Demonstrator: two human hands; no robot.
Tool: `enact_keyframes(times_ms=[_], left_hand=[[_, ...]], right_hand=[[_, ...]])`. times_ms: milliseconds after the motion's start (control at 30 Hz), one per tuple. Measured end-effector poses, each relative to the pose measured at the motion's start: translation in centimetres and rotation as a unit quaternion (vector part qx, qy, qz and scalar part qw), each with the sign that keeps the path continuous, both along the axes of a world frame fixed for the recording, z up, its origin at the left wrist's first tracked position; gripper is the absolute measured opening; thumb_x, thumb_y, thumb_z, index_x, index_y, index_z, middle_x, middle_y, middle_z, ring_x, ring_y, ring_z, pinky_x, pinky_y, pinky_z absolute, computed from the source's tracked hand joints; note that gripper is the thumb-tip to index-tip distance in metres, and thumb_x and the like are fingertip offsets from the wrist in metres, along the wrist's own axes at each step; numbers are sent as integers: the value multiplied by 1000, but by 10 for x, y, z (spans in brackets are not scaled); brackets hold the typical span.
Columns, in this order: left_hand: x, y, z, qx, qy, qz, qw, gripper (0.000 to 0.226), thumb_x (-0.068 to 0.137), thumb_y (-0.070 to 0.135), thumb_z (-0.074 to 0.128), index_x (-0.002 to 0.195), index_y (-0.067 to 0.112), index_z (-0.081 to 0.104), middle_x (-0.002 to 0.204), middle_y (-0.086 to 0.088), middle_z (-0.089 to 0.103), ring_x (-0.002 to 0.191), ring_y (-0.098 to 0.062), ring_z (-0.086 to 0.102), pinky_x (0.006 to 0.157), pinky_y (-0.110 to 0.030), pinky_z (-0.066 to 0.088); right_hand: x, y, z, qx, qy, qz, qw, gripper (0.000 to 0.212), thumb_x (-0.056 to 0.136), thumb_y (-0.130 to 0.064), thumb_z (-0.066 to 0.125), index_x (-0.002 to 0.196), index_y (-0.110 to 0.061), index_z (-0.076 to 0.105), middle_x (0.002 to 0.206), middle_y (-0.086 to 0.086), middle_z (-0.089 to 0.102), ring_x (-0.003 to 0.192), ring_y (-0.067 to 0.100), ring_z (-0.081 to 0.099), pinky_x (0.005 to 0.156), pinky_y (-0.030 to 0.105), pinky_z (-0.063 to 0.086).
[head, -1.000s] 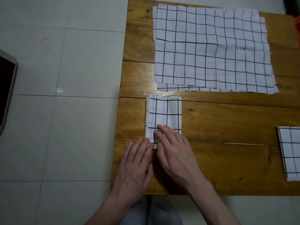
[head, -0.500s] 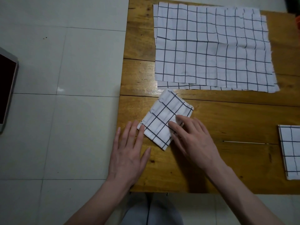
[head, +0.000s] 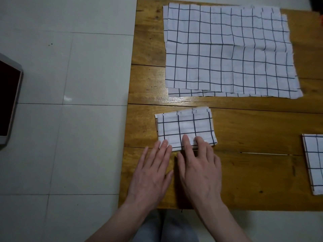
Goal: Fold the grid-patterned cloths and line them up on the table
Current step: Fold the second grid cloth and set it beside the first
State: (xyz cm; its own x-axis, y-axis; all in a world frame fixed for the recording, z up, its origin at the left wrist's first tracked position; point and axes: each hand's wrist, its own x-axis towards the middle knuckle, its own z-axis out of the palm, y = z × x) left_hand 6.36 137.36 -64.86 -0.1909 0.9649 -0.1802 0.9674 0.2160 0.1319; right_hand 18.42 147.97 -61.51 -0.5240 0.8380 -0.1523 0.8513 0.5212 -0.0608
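Cotton square pinned flat, ready to line up

From the head view, the folded cloth (head: 186,129) lies on the wooden worktop (head: 244,172), just nearer than the unfolded cloths (head: 230,51). Both hands are flat, fingers straight: the left hand (head: 152,173) touches its near-left corner, the right hand (head: 199,170) presses its near edge. Soft, light, limp fabric, I'd say; best slid flat or taken along the folded edge.

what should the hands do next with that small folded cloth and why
Probably slide the folded cloth to the right, towards the other folded cloth at the table's right edge. It already looks fully folded; both hands, left hand and right hand, lie flat at its near edge, and it sits far from its mate, so no row exists yet.
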Motion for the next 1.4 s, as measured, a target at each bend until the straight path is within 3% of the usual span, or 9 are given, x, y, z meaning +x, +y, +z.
enact_keyframes(times_ms=[100, 167, 367, 533, 867, 1400], left_hand=[[-3, 3, 1, -1, -1, 12, 1000, 70, 107, 47, 29, 164, 9, 18, 174, -10, 9, 161, -24, 8, 125, -48, 18], [-4, 4, 2, 0, -5, 17, 1000, 72, 106, 48, 31, 165, 9, 16, 174, -10, 6, 161, -24, 6, 126, -47, 17], [9, 5, 5, -8, -9, 10, 1000, 74, 103, 46, 31, 164, 8, 16, 174, -12, 7, 161, -26, 8, 126, -46, 15], [11, 4, 0, -29, -26, 29, 999, 76, 100, 48, 29, 165, 9, 16, 174, -11, 8, 161, -26, 9, 124, -47, 16], [-6, 0, -2, -22, -30, -8, 999, 73, 107, 52, 29, 165, 11, 15, 174, -8, 6, 161, -22, 6, 126, -44, 13], [-31, -8, -1, -14, -10, -44, 999, 72, 108, 53, 28, 165, 11, 16, 174, -6, 12, 161, -19, 9, 126, -44, 17]], right_hand=[[10, 6, -1, -3, 35, 80, 996, 59, 108, -44, 35, 161, -18, 33, 167, 13, 32, 156, 28, 28, 122, 46, 32], [18, 9, -2, -7, 57, 140, 988, 60, 110, -41, 32, 163, -15, 26, 171, 9, 20, 160, 23, 14, 128, 44, 19], [31, 11, -13, -49, 28, 242, 969, 62, 112, -45, 24, 165, -13, 18, 173, 5, 12, 160, 17, 7, 126, 46, 20], [33, 12, -23, -85, 9, 243, 966, 70, 110, -57, 22, 166, -16, 12, 174, 1, 5, 160, 15, 3, 127, 46, 16], [42, 16, -26, -84, 6, 233, 969, 74, 109, -61, 25, 166, -16, 12, 174, 2, 4, 160, 15, 3, 127, 46, 14], [88, 38, -32, -64, 8, 125, 990, 75, 108, -62, 20, 166, -16, 7, 174, 2, 6, 160, 15, 4, 128, 41, 8]])
